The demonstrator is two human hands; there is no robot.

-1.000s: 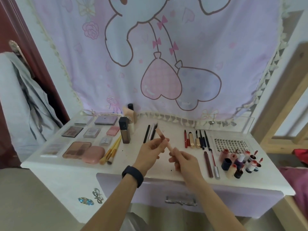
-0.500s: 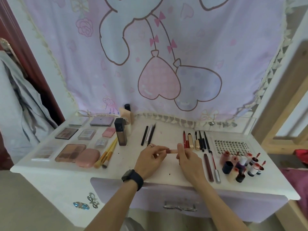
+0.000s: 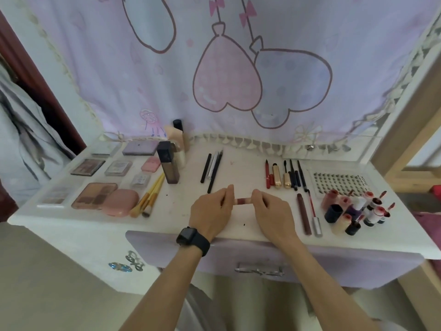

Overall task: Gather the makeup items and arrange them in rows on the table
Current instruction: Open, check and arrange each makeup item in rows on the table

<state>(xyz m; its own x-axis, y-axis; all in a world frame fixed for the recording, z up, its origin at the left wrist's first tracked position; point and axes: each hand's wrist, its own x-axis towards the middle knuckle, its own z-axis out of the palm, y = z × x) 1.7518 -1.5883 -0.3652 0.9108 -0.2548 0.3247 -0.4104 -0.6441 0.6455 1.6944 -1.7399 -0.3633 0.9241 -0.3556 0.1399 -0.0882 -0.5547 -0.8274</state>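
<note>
A small pink lip tube lies level between my two hands, just above the white table. My left hand pinches its left end and my right hand pinches its right end; both ends are hidden by fingers. Makeup items lie in rows on the table: eyeshadow palettes at the left, brushes, black pencils in the middle, lipsticks and liners to the right.
A tall dark bottle stands behind the brushes. A cluster of small bottles and a lash tray fill the right end. Two long wands lie beside my right hand. A pink curtain hangs behind.
The tube went from raised and tilted to level and low over the table, held by both hands. The camera has dipped closer to the tabletop.
</note>
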